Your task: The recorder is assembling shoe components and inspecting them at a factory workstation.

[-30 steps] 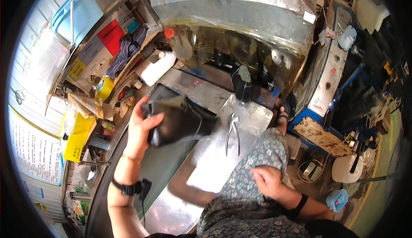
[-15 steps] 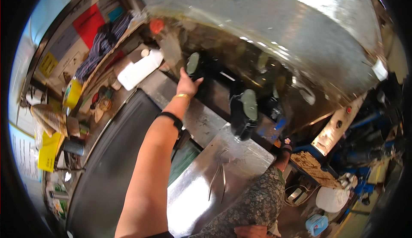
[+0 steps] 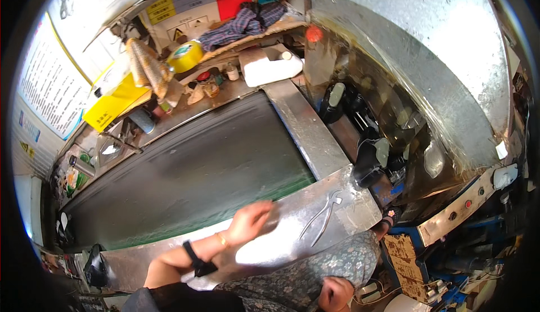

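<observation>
My left hand (image 3: 250,222) hovers over the shiny metal ledge, just off the near edge of the black conveyor belt (image 3: 197,160). Its fingers are partly stretched and slightly blurred, with nothing visible in them. On the ledge to its right lies a pair of metal pincers (image 3: 322,216). Loosely curled, my right hand (image 3: 336,295) rests on the floral cloth (image 3: 292,275) over my lap; no object shows in it. Past the ledge, under a clear plastic curtain, stand glossy black shoe-shaped pieces (image 3: 367,163) with grey-green oval faces; another such piece (image 3: 333,101) is farther back.
A white jug (image 3: 273,70) stands beyond the belt, below a shelf with a bunched cloth (image 3: 242,28). At left are a yellow box (image 3: 112,101) and a yellow tape roll (image 3: 185,57). A large metal hood (image 3: 410,48) and a button panel (image 3: 458,211) stand at right.
My left hand has drawn back from the far black piece, which remains in place, to above the near metal ledge. The view has swung left, showing more belt. My right hand stays at my lap.
</observation>
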The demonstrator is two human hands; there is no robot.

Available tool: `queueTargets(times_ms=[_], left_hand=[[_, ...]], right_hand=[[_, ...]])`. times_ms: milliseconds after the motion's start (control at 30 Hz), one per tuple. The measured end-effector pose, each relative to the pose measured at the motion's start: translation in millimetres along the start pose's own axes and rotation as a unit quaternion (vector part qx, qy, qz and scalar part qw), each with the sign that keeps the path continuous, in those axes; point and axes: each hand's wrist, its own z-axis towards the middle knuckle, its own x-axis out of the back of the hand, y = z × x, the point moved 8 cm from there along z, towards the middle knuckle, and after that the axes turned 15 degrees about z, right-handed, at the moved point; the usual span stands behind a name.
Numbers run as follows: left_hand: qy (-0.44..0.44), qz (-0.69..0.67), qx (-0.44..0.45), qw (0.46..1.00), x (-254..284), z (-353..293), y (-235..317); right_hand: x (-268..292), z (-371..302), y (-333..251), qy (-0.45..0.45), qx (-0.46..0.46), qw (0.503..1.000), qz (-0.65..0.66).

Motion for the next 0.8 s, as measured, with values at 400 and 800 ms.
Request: queueTargets(times_ms=[400,800], left_hand=[[-0.192,-0.220,-0.161,0.943,24.9,-79.8,169.5],[-0.241,-0.480,-0.545,0.644,157.5,-123.1,341.4]], right_hand=[[15.3,5.9,-15.9,0.132,-0.039,0.990,-0.041],[13.0,-7.3,-7.8,0.130,-0.069,0.988,-0.039]])
